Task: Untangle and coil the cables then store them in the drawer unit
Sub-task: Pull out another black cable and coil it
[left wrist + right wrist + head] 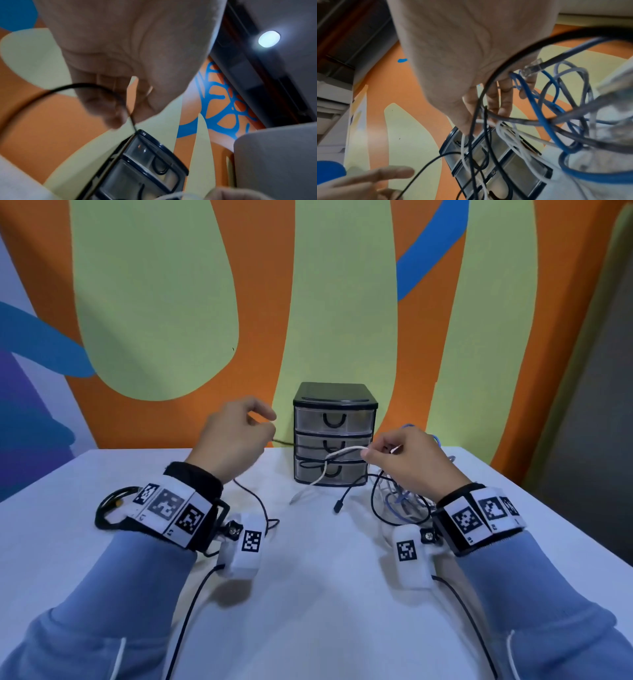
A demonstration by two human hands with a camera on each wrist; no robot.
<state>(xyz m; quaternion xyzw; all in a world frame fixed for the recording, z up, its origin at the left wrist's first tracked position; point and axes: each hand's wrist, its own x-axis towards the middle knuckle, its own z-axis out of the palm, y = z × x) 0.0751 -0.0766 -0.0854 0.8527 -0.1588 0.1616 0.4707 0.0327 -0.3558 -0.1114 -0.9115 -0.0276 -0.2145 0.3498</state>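
Observation:
The drawer unit (334,433) is black-framed with three clear drawers, all shut, and stands at the table's back edge. My left hand (270,422) is raised to its left, its curled fingers pinching a thin black cable (255,498) that trails down to the table. In the left wrist view this black cable (60,88) runs past the fingertips (113,119). My right hand (368,455) pinches a white cable (344,452) in front of the lower drawers. Below that hand lies a tangle of blue, black and pale cables (400,505). The right wrist view shows the blue cable (547,94) and white cable (510,138) looped together.
The white table (308,611) stands against a wall painted orange, green and blue. A black plug end (338,506) and the white cable's free end (295,499) lie in front of the drawer unit. Camera leads run from both wrists toward me.

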